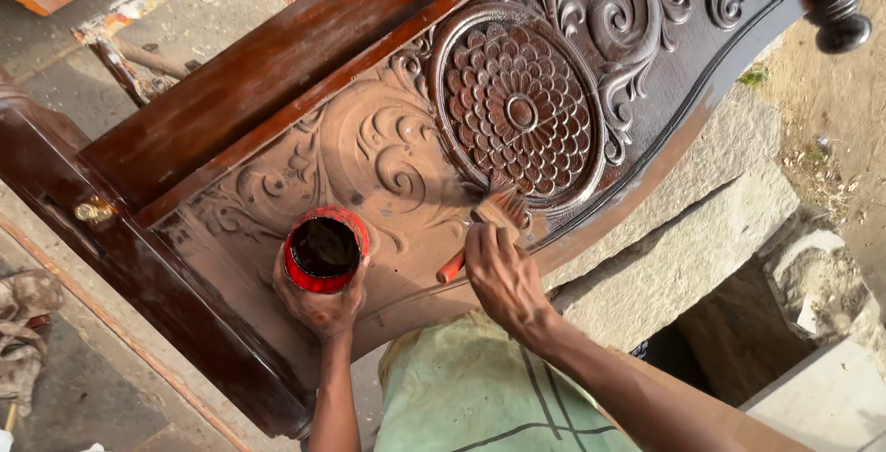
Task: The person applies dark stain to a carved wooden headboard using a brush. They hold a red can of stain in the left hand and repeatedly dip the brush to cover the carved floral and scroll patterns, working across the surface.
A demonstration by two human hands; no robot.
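carved wooden panel point(388, 152) under brush point(489, 217), red tin point(323, 251) beside

— What was the carved panel point(406, 152) made of?

— Wood. Around the round flower medallion point(520, 113) it looked dark and glossy, wet with finish; toward the lower left it was matt, dusty reddish-brown and bare.

— And the frame point(268, 69)?

— Smooth wood, deep brown, with a sheen. A small brass-coloured metal knob point(92, 210) shone on it.

— The things in each hand?

— The left hand point(318, 304) held a glossy red can point(323, 249) of dark liquid; the right hand point(503, 277) a brush point(484, 221) with an orange handle and stained bristles. The stone slab point(701, 221) looked rough and grey.
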